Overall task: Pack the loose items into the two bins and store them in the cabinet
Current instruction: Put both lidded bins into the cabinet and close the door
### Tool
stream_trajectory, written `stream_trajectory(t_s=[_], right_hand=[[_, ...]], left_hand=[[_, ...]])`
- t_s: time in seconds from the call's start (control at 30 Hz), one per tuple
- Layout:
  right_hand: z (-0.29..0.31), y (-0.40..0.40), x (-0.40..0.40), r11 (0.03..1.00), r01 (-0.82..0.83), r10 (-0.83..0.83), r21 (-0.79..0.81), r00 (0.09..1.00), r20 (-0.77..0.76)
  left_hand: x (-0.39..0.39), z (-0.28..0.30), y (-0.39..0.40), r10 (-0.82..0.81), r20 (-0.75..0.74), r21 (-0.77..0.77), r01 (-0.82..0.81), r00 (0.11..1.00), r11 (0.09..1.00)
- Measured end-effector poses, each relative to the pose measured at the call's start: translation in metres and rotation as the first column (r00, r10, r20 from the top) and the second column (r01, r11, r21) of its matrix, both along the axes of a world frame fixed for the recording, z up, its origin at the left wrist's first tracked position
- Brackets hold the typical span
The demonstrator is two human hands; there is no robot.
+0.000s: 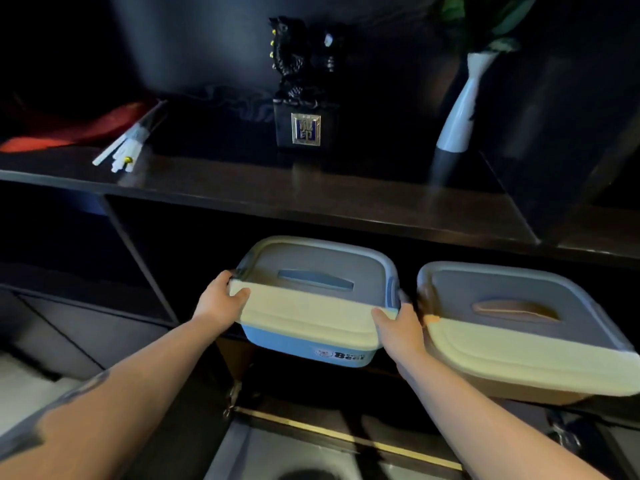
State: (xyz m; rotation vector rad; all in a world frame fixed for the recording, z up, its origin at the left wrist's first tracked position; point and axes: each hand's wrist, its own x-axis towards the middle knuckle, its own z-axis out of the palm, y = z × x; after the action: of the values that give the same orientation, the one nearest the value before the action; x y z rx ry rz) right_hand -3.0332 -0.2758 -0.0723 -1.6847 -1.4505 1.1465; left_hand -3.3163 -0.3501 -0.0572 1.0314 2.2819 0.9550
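Two lidded bins (313,306) (526,341), two hands (221,299) (403,327), one vase (457,116), one figurine (304,81), perhaps several white sticks (126,147).

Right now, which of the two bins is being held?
The blue bin on the left, gripped at its sides by the left hand and right hand. The tan bin beside it is untouched.

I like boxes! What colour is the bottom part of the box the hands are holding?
Light blue, under a pale lid; the head view shows the blue bin best.
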Motion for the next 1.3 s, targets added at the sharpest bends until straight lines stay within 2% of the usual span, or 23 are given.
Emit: stream_trajectory(t_s=[0.1,0.27,0.37,0.5,0.6,0.7,0.83,0.97,1.13,1.3], right_hand=[[-0.009,0.004,-0.005,0.997,0.072,-0.072,0.017,0.997,-0.028],[-0.012,0.002,-0.009,0.985,0.169,-0.165,0.025,0.979,-0.119],[-0.007,-0.017,-0.007,0.981,0.196,-0.19,0.016,0.965,-0.183],[-0.004,-0.068,0.005,0.985,0.174,-0.172,-0.018,0.948,-0.269],[-0.014,-0.114,0.016,0.991,0.133,-0.134,-0.019,0.959,-0.251],[-0.032,-0.16,0.024,0.996,0.091,-0.094,-0.023,0.974,-0.206],[-0.068,-0.19,0.031,0.987,0.069,-0.099,-0.147,0.974,-0.203],[-0.116,-0.212,0.037,0.957,0.023,-0.069,-0.288,0.986,-0.15],[-0.178,-0.226,0.046,0.916,-0.017,-0.01,-0.402,0.998,-0.067],[-0.249,-0.205,0.051,0.888,-0.03,0.03,-0.46,1.0,-0.009]], left_hand=[[-0.005,-0.009,0.004,0.033,0.056,0.012,-0.033,0.998,0.999],[-0.012,-0.006,0.009,0.022,0.338,0.122,-0.067,0.941,0.99],[-0.02,-0.007,-0.003,-0.027,0.439,0.145,-0.041,0.898,0.989],[-0.032,-0.015,-0.052,-0.106,0.557,0.182,0.004,0.823,0.983],[-0.032,-0.028,-0.108,-0.093,0.631,0.202,-0.047,0.771,0.978],[-0.024,-0.04,-0.166,-0.1,0.649,0.215,-0.056,0.755,0.975],[-0.017,-0.064,-0.213,-0.075,0.66,0.15,-0.033,0.748,0.988],[-0.006,-0.107,-0.243,0.082,0.76,-0.013,-0.112,0.644,0.994],[0.001,-0.181,-0.255,0.251,0.674,-0.199,-0.156,0.695,0.968],[0.002,-0.261,-0.243,0.218,0.716,-0.226,-0.075,0.664,0.971]])
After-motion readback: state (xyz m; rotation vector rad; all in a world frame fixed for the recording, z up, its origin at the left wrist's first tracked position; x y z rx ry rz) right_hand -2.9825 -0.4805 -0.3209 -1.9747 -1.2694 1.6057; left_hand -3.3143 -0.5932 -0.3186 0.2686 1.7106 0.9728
